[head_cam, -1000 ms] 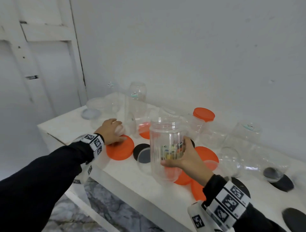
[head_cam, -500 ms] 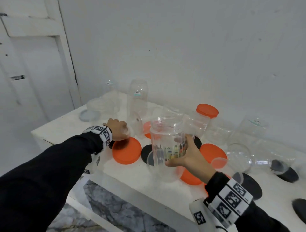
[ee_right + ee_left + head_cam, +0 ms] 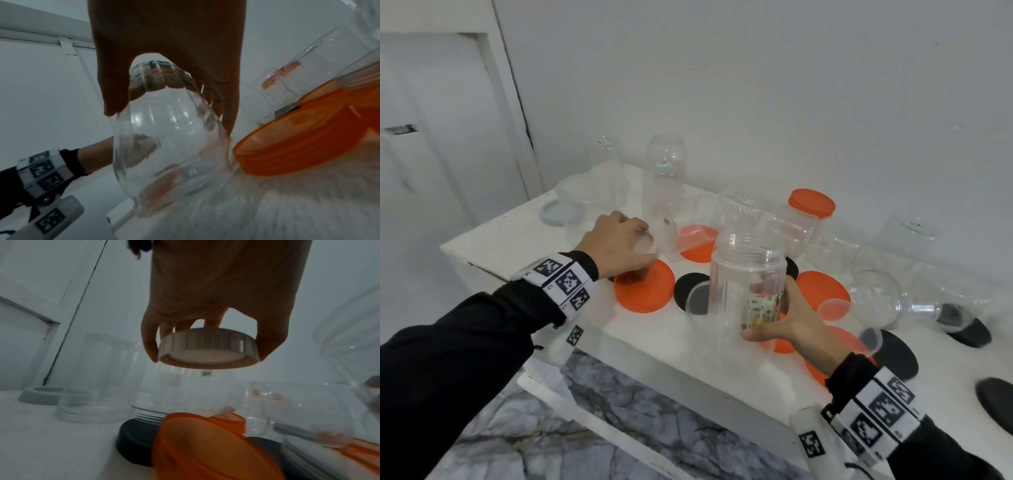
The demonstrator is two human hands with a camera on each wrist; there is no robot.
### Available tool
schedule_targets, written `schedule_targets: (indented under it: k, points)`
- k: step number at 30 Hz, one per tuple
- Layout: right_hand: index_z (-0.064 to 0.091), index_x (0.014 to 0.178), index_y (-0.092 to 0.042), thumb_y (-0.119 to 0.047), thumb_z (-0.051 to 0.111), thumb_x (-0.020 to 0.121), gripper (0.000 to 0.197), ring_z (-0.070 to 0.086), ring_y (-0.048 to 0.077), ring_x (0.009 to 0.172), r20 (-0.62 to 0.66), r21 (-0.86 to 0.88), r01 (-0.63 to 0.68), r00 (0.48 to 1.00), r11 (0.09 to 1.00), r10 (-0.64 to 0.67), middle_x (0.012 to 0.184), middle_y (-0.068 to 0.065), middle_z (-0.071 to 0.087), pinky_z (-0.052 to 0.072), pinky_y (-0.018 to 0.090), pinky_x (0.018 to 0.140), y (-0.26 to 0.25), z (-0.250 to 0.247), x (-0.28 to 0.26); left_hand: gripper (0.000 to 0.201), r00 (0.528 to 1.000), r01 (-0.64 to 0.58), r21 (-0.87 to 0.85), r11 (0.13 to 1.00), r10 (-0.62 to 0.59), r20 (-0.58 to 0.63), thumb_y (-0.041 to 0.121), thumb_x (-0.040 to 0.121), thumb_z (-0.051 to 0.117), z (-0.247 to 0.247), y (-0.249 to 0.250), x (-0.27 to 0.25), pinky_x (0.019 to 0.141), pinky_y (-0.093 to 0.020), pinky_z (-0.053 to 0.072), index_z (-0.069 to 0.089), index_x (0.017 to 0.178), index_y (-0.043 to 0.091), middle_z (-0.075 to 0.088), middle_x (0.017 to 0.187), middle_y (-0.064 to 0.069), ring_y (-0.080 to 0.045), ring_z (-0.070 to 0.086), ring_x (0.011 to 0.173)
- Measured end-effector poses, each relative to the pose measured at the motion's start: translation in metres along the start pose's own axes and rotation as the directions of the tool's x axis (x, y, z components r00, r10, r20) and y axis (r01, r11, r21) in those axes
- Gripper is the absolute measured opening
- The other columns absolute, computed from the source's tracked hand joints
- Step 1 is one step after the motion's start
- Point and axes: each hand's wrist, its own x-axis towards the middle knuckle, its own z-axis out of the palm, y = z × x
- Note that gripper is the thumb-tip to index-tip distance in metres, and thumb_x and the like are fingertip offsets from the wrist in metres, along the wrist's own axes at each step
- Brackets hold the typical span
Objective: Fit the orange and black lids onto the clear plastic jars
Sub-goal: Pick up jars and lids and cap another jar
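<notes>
My right hand grips the clear jar upright, mouth up, ready for capping. My left hand pinches a pale lid above the surface.

Landmark: upright clear jar at table's near edge. I log right hand wrapped round its lower right side, thumb across label, fingers curled behind wall; jar held off table. Right forearm in black sleeve, marker band at wrist, enters from lower right of jar. I log left hand left of jar and farther back, palm down, fingertips pinching rim of pale lid from above. Left arm extended, black sleeve, marker band at wrist.
</notes>
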Motion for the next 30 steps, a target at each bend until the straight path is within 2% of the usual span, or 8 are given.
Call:
schedule_targets:
  k: [4,8,11,15,19,21,26,30]
  points:
    - [0.036,0.129,-0.021,-0.011,0.084,0.048,0.094,0.058,0.011,0.106,0.033,-0.028,0.003,0.999,1.0,-0.002,0.121,-0.001,0.054,0.053,0.023,0.079,0.007,-0.005,-0.007,0.087,0.984,-0.175,-0.195,0.965,0.164,-0.075,0.069,0.051,0.046,0.003,0.021,-0.019,0.096,-0.026,0.03,0.049,0.129,0.028,0.043,0.127,-0.003,-0.019,0.038,0.119]
    - [0.035,0.123,-0.029,0.007,0.083,0.057,0.09,0.056,0.006,0.107,0.059,-0.046,0.053,0.997,0.998,-0.05,0.121,-0.005,0.052,0.051,0.018,0.078,0.01,-0.013,-0.015,0.077,0.943,-0.332,-0.36,0.872,0.306,-0.129,0.066,0.056,0.05,0.004,0.047,-0.031,0.086,-0.007,0.03,0.05,0.125,0.031,0.045,0.121,0.011,0.006,0.043,0.103]
    - [0.035,0.119,-0.038,0.006,0.084,0.057,0.09,0.056,0.002,0.107,0.069,-0.057,0.079,0.995,0.995,-0.075,0.121,-0.009,0.053,0.051,0.022,0.083,0.014,-0.018,-0.021,0.072,0.908,-0.417,-0.442,0.794,0.384,-0.167,0.062,0.058,0.057,0.005,0.07,-0.038,0.083,0.001,0.032,0.049,0.123,0.032,0.048,0.119,0.017,0.019,0.042,0.104]
    - [0.033,0.119,-0.04,0.0,0.086,0.057,0.091,0.055,-0.004,0.105,0.079,-0.08,0.097,0.993,0.992,-0.09,0.122,-0.009,0.052,0.05,0.019,0.084,0.021,-0.023,-0.026,0.073,0.871,-0.485,-0.496,0.72,0.444,-0.208,0.059,0.06,0.061,0.007,0.099,-0.046,0.09,-0.007,0.037,0.049,0.124,0.028,0.051,0.123,0.017,0.006,0.046,0.113]
    - [0.035,0.128,-0.032,-0.014,0.089,0.051,0.095,0.054,0.01,0.114,0.076,-0.113,0.083,0.994,0.99,-0.075,0.125,-0.006,0.054,0.05,0.037,0.094,0.03,-0.028,-0.028,0.069,0.803,-0.584,-0.469,0.662,0.558,-0.21,0.053,0.064,0.063,0.012,0.121,-0.049,0.094,-0.008,0.035,0.052,0.124,0.02,0.052,0.126,0.009,0.004,0.046,0.115]
    - [0.036,0.13,-0.029,-0.016,0.089,0.05,0.097,0.054,0.013,0.117,0.077,-0.116,0.089,0.994,0.989,-0.08,0.127,-0.005,0.053,0.049,0.04,0.096,0.034,-0.03,-0.029,0.069,0.767,-0.627,-0.414,0.659,0.614,-0.184,0.052,0.065,0.063,0.016,0.127,-0.049,0.097,-0.009,0.032,0.054,0.124,0.016,0.052,0.128,0.003,0.001,0.045,0.117]
    - [0.032,0.133,-0.027,-0.008,0.088,0.055,0.097,0.052,0.009,0.116,0.082,-0.107,0.098,0.993,0.989,-0.09,0.127,-0.006,0.052,0.049,0.033,0.095,0.037,-0.032,-0.03,0.069,0.723,-0.676,-0.324,0.661,0.679,-0.123,0.054,0.066,0.063,0.025,0.138,-0.047,0.098,-0.007,0.029,0.057,0.122,0.015,0.05,0.127,0.003,-0.002,0.044,0.117]
    - [0.032,0.133,-0.023,-0.003,0.087,0.058,0.095,0.052,0.011,0.114,0.081,-0.098,0.115,0.991,0.988,-0.108,0.127,-0.002,0.05,0.051,0.02,0.082,0.037,-0.032,-0.029,0.069,0.711,-0.692,-0.245,0.679,0.701,-0.063,0.061,0.063,0.061,0.03,0.147,-0.045,0.098,-0.008,0.026,0.059,0.12,0.022,0.05,0.125,0.009,-0.001,0.041,0.115]
